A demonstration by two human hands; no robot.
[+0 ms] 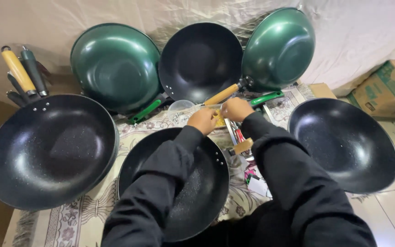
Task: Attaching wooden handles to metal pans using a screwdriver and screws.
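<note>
Hands, left point(203, 120) and right point(236, 109), grips closed on small yellow packet point(219, 118), above speckled round black wok point(197, 183).

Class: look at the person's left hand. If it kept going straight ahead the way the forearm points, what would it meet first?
Probably the clear round lid lying just beyond the left hand, then the black wok leaning against the cloth. Depth is hard to judge.

Single head view, looking steeply down and forward (toward the draped wall), close over rug point(92, 215) and pans
</note>
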